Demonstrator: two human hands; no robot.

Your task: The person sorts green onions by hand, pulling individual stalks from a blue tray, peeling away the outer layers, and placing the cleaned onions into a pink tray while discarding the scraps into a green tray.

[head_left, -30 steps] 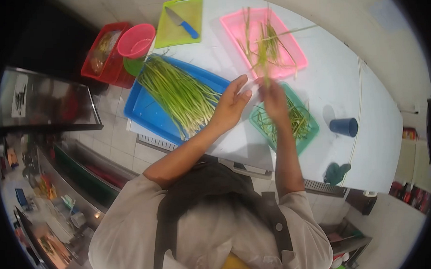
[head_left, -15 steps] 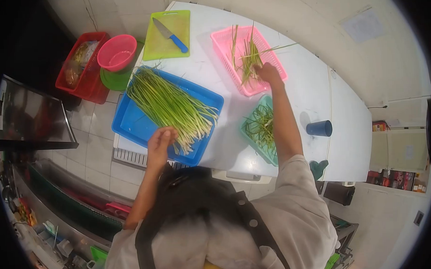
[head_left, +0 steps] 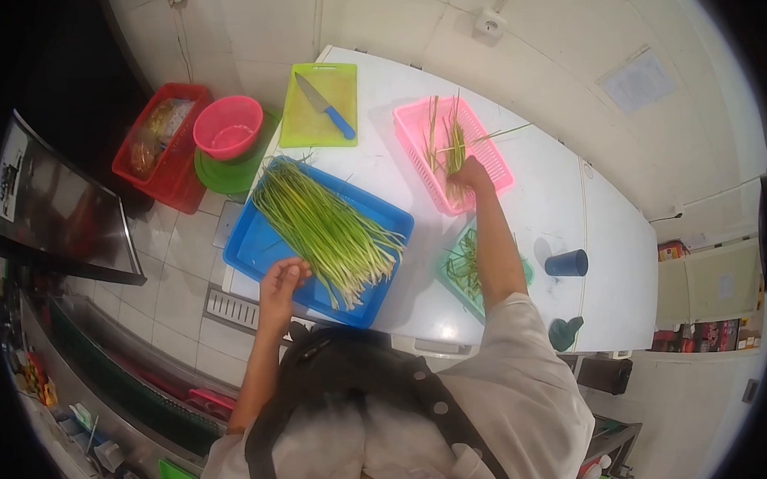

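A: Where is the left hand?

B: Palm inward at the near, left side of a blue tray; its fingers are loosely curled and nothing is seen in them; whether the fingertips meet, or brush the stalks beside them, cannot be told.

A: Which way do those stalks lie from it?

B: The bunch of long green stalks lies in the tray, just beyond the left hand and to its right; its long axis slants from leafy tops at the far left to pale ends at the near right; the left hand is by far the nearer of the two, beside the bunch's flank.

A: And the right hand?

B: Stretched forward into a pink basket, knuckles up, at the near end of a smaller cluster of stalks; its fingers are hidden, so whether it grips them cannot be told.

A: What lies further out?

B: A teal basket of loose greens, partly behind the right forearm; a blue cup to its right; at the table's far left, a lime cutting board bearing a blue-handled knife; beyond the table, a pink bowl and a red crate.
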